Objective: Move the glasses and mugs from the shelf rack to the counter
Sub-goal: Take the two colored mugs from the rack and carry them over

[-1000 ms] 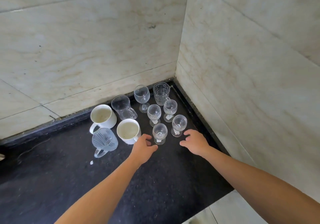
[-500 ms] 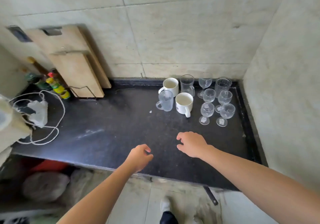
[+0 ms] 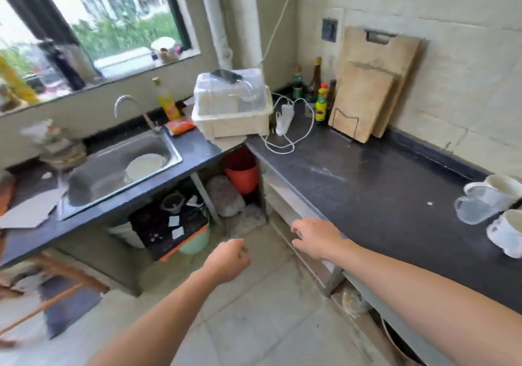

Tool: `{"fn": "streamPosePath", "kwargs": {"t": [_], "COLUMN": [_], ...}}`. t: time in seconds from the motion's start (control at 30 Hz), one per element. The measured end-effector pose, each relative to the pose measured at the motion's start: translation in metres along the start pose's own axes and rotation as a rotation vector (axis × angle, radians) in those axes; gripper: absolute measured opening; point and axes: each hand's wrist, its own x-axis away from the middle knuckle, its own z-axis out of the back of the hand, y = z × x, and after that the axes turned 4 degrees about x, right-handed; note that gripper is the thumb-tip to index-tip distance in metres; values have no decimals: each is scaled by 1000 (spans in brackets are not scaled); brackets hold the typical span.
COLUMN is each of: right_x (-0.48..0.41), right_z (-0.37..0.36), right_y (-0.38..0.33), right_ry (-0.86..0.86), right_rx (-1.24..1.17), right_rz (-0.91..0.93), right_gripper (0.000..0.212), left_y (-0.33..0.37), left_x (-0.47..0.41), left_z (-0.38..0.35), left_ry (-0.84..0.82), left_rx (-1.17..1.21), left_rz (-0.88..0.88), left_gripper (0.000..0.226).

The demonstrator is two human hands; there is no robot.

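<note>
On the black counter (image 3: 381, 196) at the far right edge stand a clear glass mug (image 3: 477, 206), a white mug (image 3: 505, 186) behind it and another white mug (image 3: 507, 231) in front; the other glasses are out of frame. My left hand (image 3: 227, 259) hangs over the floor, fingers curled, holding nothing. My right hand (image 3: 317, 240) hovers at the counter's front edge with fingers spread and nothing in it. Both hands are well left of the mugs.
A covered white dish box (image 3: 233, 105) stands in the counter corner beside a power strip with cable (image 3: 284, 116). Bottles (image 3: 320, 102) and two cutting boards (image 3: 367, 94) lean at the wall. A sink (image 3: 118, 167) with a white plate lies left. An orange bucket (image 3: 243, 172) sits under the counter.
The view has swung left from the glasses in the corner to the sink side. Both hands drew back off the counter; the left fingers have curled in.
</note>
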Motion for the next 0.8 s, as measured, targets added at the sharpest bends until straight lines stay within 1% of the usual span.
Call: {"fn": "streamPosePath", "kwargs": {"t": [0.23, 0.37, 0.5, 0.6, 0.73, 0.8], "right_x": [-65, -86, -107, -131, -173, -200], "right_z": [-23, -30, -33, -34, -38, -39], "right_y": [-226, -343, -434, -492, -563, -600], "right_ry": [-11, -30, -22, -32, -32, -19], "right_rx": [125, 170, 195, 204, 207, 205], "right_rz": [294, 463, 609, 685, 790, 836], "right_gripper": [39, 40, 40, 40, 39, 39], "left_y": [-187, -272, -338, -379, -434, -459], "left_x": [82, 129, 163, 179, 181, 176], "left_z": [97, 144, 173, 191, 224, 248], "left_ry": [148, 241, 319, 369, 427, 459], "left_rx": [28, 90, 200, 269, 311, 327], "left_rz": [199, 312, 395, 472, 532, 564], "left_gripper": [25, 22, 20, 19, 11, 13]}}
